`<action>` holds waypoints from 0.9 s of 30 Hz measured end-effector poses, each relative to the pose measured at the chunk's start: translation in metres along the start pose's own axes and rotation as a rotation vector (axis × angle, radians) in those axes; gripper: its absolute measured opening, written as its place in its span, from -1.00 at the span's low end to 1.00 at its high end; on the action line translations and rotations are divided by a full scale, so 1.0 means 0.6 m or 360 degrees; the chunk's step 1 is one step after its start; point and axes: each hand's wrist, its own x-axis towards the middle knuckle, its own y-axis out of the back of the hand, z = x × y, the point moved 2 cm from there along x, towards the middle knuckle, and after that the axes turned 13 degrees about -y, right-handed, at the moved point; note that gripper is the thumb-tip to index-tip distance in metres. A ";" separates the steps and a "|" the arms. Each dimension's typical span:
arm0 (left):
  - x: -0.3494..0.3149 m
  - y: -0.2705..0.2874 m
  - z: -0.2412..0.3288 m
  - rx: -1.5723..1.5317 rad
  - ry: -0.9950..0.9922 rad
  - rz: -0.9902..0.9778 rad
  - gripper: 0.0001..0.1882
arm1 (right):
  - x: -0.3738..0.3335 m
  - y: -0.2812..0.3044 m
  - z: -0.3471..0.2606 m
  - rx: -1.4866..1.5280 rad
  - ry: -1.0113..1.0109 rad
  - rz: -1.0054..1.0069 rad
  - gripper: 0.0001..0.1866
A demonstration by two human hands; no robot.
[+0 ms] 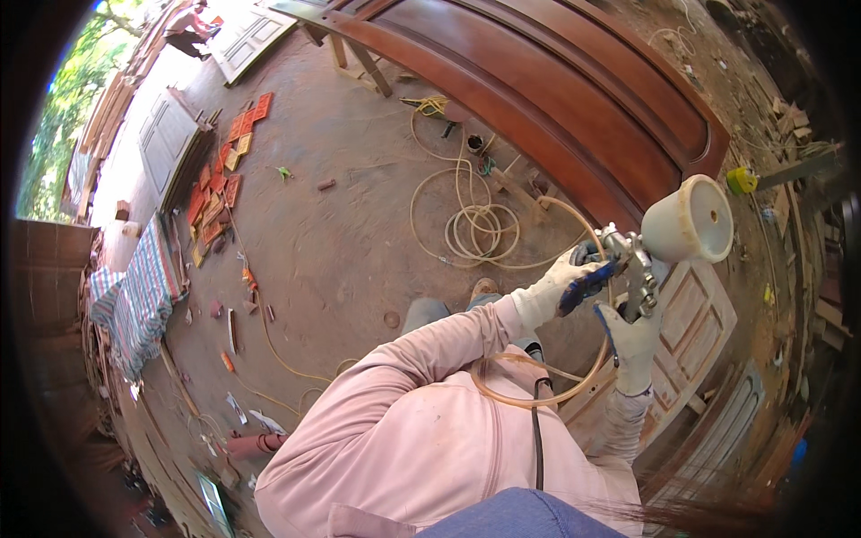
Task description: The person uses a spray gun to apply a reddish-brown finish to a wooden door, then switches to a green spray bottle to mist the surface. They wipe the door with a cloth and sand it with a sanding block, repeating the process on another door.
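Both hands wear white gloves with blue-black, stained fingers. My right hand [635, 345] is wrapped round the handle of a silver spray gun [639, 269]. A pale cup [679, 224], its round end tipped toward me, is fixed to the gun. My left hand [560, 289] is closed at the gun's rear, its fingertips on the metal; what exactly they pinch is partly hidden. A clear amber hose [596, 372] loops below the hands and past my front. Just beyond the gun lies a glossy red-brown panelled door [547, 81], raised on wooden supports.
Coiled hose [484, 229] lies on the floor ahead. Unpainted panelled doors [691, 336] rest at the right. Orange-red packets [215, 193], a striped sheet [148, 296] and a yellow cord [273, 350] are at the left. Another person [186, 27] bends near a pale door far off.
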 end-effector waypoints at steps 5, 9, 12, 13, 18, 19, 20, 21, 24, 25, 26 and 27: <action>0.040 0.106 0.046 -0.0573 0.0364 0.0082 -0.79 | -0.015 -0.077 -0.028 0.0016 -0.0241 0.0268 -0.43; 0.110 0.306 0.133 -0.0524 0.0601 0.0569 -0.87 | -0.082 -0.127 -0.033 -0.0091 -0.0207 0.0755 -0.67; 0.170 0.542 0.175 -0.0556 0.0705 0.0937 -0.87 | -0.164 -0.175 -0.038 -0.0387 -0.0251 0.1146 -0.79; 0.184 0.662 0.192 -0.0600 0.0851 0.1183 -0.86 | -0.182 -0.195 -0.038 -0.0412 -0.0302 0.1242 -0.79; 0.252 0.878 0.261 0.0336 0.0987 0.1604 -0.87 | -0.249 -0.332 -0.061 -0.0294 -0.0806 0.1724 -0.82; 0.264 0.882 0.291 0.0554 0.0945 0.1723 -0.82 | -0.249 -0.355 -0.071 -0.0251 -0.0870 0.1750 -0.83; 0.281 0.896 0.302 0.0759 0.0918 0.1756 -0.76 | -0.247 -0.371 -0.074 -0.0205 -0.0917 0.1761 -0.83; 0.306 0.909 0.310 0.1020 0.0915 0.1765 -0.70 | -0.242 -0.390 -0.076 -0.0164 -0.0962 0.1759 -0.84; 0.400 0.919 0.271 0.1795 0.1127 0.1600 -0.51 | -0.228 -0.441 -0.078 -0.0062 -0.1081 0.1770 -0.85; 0.434 0.921 0.244 0.1981 0.1179 0.1434 -0.44 | -0.222 -0.456 -0.073 -0.0034 -0.1117 0.1761 -0.86; 0.470 0.922 0.216 0.2149 0.1187 0.1226 -0.38 | -0.216 -0.469 -0.067 0.0000 -0.1147 0.1752 -0.86; 0.507 0.927 0.191 0.2253 0.1076 0.0867 -0.39 | -0.210 -0.482 -0.060 0.0034 -0.1177 0.1755 -0.87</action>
